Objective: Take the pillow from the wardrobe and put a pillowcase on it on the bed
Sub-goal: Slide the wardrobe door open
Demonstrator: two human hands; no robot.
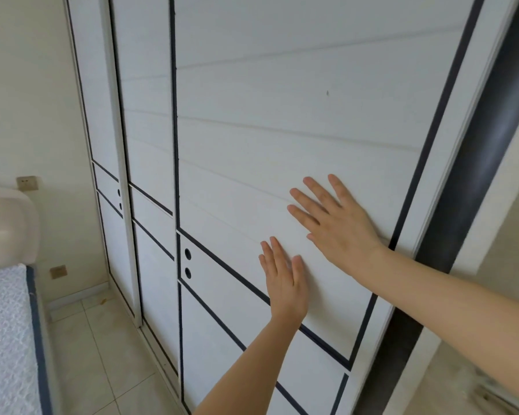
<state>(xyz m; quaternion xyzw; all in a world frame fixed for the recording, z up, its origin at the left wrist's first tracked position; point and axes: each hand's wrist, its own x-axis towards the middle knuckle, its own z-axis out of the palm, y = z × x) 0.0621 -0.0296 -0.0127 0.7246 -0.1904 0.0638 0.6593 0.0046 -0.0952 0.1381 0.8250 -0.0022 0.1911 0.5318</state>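
Your left hand [285,283] and right hand [333,223] press flat, fingers spread and grasping nothing, on the wardrobe door [282,130]. Right of your hands, a dark gap [474,163] hides the interior; no pillow shows. Far left, the bed [6,339] is cut off.

Your two arms show bare from the frame's edge to the fingertips: left hand [285,283], right hand [339,226], no sleeves, and apparently no rings or watch, though motion blur softens detail.
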